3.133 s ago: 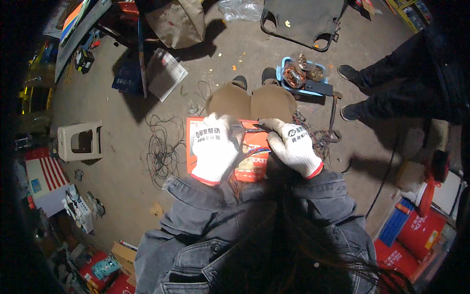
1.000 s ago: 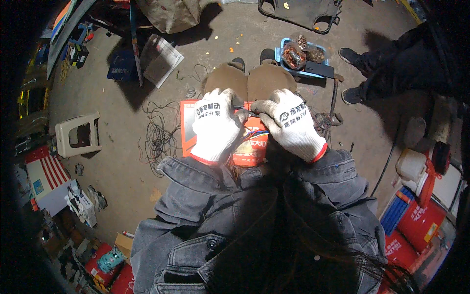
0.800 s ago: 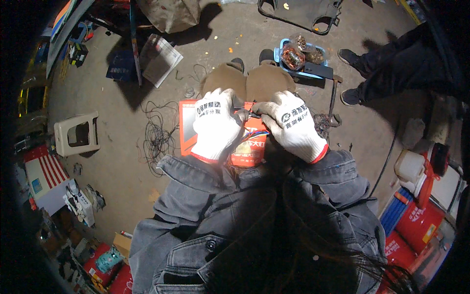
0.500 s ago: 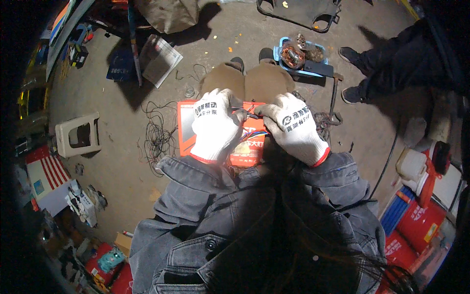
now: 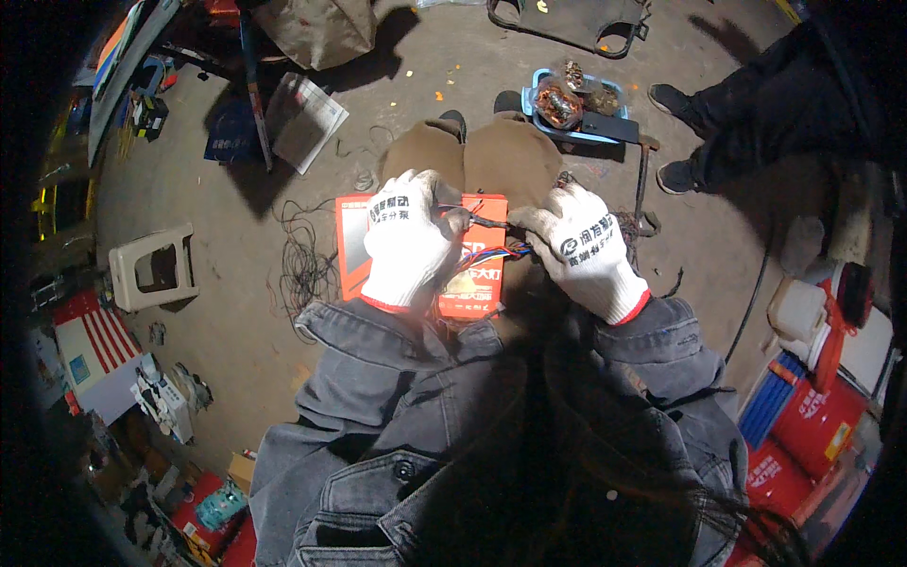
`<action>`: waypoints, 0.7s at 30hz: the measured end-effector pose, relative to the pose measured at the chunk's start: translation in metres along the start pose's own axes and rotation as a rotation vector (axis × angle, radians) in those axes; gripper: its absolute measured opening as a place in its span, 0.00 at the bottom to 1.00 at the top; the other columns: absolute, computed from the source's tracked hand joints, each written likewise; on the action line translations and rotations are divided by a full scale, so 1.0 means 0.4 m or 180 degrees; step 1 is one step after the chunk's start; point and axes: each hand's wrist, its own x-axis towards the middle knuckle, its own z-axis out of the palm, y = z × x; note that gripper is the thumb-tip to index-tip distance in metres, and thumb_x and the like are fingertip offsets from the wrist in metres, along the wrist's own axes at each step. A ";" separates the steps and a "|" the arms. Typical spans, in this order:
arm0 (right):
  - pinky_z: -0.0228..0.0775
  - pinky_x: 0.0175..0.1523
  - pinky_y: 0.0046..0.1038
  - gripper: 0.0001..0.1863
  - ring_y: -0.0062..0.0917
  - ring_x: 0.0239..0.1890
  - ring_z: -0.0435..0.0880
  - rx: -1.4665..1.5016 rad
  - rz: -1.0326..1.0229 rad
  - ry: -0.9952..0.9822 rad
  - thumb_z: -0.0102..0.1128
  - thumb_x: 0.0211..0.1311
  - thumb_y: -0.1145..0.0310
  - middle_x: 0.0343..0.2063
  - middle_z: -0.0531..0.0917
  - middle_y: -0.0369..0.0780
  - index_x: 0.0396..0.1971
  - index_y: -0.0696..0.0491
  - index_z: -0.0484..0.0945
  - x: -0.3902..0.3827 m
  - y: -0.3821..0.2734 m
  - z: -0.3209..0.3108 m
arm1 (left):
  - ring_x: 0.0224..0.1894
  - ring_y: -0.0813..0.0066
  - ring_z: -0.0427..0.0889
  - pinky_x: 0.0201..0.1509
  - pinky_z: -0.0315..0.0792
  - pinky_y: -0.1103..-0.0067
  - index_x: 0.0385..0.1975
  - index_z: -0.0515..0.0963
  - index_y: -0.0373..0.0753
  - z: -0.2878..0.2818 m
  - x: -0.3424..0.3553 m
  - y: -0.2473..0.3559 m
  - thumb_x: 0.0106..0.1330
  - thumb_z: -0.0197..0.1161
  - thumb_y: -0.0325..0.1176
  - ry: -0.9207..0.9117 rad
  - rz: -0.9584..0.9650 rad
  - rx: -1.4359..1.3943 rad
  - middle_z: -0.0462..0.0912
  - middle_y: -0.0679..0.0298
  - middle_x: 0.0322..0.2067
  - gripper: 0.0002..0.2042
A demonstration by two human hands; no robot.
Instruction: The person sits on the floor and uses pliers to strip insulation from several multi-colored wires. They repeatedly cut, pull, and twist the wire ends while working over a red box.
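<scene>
Both my hands wear white gloves with grey fingertips and red cuffs. A short dark stretch of wire point(image 5: 489, 223) runs between them, over my lap. My left hand point(image 5: 408, 241) pinches its left end, and my right hand point(image 5: 580, 248) grips the right end with closed fingers. Just below, a bundle of blue, red and yellow wires point(image 5: 495, 253) passes toward my right hand. A red and white cardboard box point(image 5: 484, 300) lies flat on my lap beneath both hands. The wire ends inside my fingers are hidden.
Tangled black wire point(image 5: 307, 260) lies on the floor at left, near a beige stool point(image 5: 151, 266). A blue tray point(image 5: 540, 104) with bagged parts and a hammer point(image 5: 644, 175) are ahead to the right. Another person's legs point(image 5: 746, 123) stand far right; red drums point(image 5: 820, 425) are near right.
My right hand has moved a little to the right and turned, widening the gap between my hands. More of the dark wire now shows; my left hand keeps its pinch.
</scene>
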 end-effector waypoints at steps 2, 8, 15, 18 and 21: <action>0.73 0.45 0.39 0.14 0.38 0.40 0.80 -0.0073 0.0008 -0.0038 0.58 0.61 0.67 0.35 0.79 0.41 0.46 0.46 0.84 -0.011 0.003 0.003 | 0.46 0.51 0.81 0.51 0.72 0.63 0.37 0.81 0.38 0.000 0.001 -0.002 0.52 0.75 0.40 0.0052 0.0055 -0.0020 0.82 0.53 0.37 0.17; 0.75 0.45 0.40 0.14 0.39 0.39 0.80 -0.0164 0.0046 -0.0047 0.64 0.58 0.68 0.33 0.80 0.40 0.46 0.45 0.86 -0.037 0.021 -0.014 | 0.46 0.51 0.81 0.50 0.73 0.62 0.35 0.81 0.37 -0.004 0.005 -0.007 0.53 0.74 0.39 -0.0051 0.0017 -0.0128 0.82 0.53 0.37 0.15; 0.75 0.45 0.42 0.10 0.41 0.39 0.81 0.0480 0.0247 0.0376 0.64 0.59 0.68 0.35 0.84 0.41 0.41 0.48 0.86 -0.008 -0.012 -0.008 | 0.46 0.50 0.81 0.52 0.73 0.61 0.36 0.81 0.36 -0.012 0.013 -0.011 0.53 0.73 0.41 -0.0224 0.0059 -0.0108 0.82 0.52 0.37 0.17; 0.74 0.46 0.42 0.10 0.41 0.39 0.80 0.0457 -0.0258 0.0409 0.60 0.59 0.69 0.37 0.83 0.41 0.39 0.52 0.85 0.024 -0.023 0.016 | 0.48 0.49 0.81 0.54 0.73 0.61 0.37 0.82 0.36 -0.010 0.007 -0.008 0.53 0.73 0.41 -0.0118 0.0083 -0.0057 0.83 0.51 0.38 0.17; 0.74 0.46 0.42 0.10 0.41 0.40 0.80 0.0581 0.0171 0.0282 0.59 0.60 0.69 0.34 0.82 0.42 0.40 0.51 0.85 0.045 -0.034 0.040 | 0.49 0.48 0.81 0.55 0.73 0.60 0.38 0.82 0.36 -0.009 -0.001 -0.007 0.53 0.74 0.40 -0.0008 0.0118 -0.0059 0.83 0.50 0.39 0.17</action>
